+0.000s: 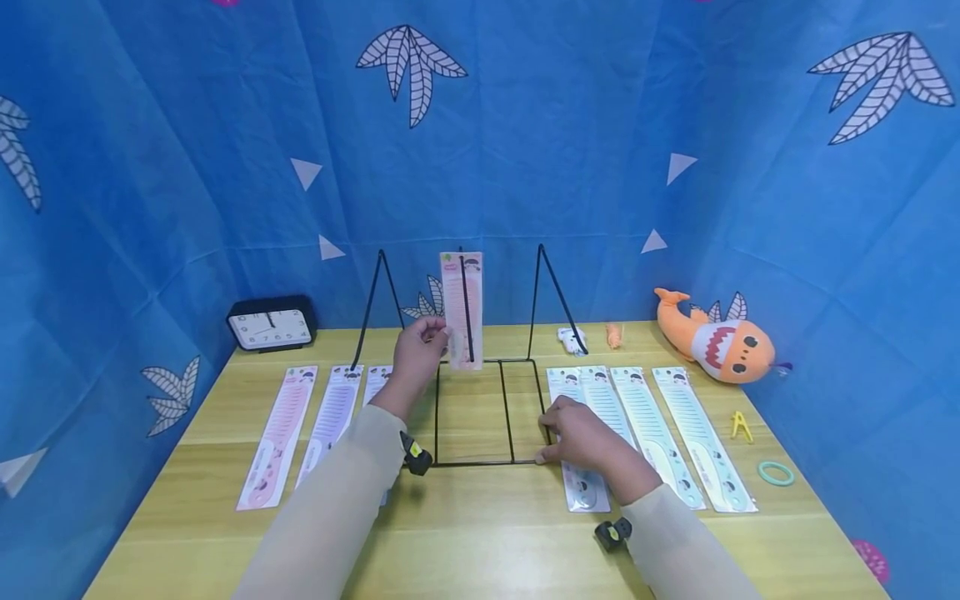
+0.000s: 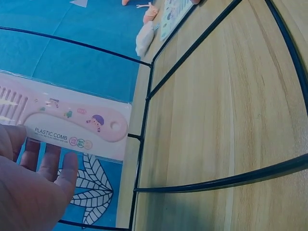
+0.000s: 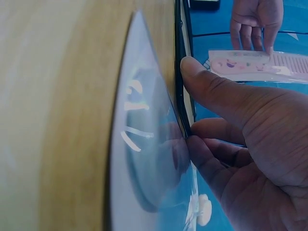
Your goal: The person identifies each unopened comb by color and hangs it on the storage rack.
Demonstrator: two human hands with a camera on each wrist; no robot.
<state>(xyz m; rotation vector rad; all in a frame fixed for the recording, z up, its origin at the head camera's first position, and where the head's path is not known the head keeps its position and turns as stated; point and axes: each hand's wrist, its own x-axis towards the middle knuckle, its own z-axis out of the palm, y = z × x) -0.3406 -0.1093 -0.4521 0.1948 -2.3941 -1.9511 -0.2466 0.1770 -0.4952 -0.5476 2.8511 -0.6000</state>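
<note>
My left hand pinches the edge of a packaged pink plastic comb, with the thumb in front and other fingers behind. The pack hangs upright at the middle arm of a black wire rack, the arm crossing its front. In the left wrist view, the comb's handle shows inside the clear pack. My right hand grips the rack's right base wire between thumb and fingers. Beneath that hand lies a packaged pale blue comb, also close up in the right wrist view.
Left of the rack lie a packaged pink comb and purple ones, partly behind my arm. More pale blue packs lie to the right. Around them are a clock, an orange plush shark, a yellow clip and a green ring.
</note>
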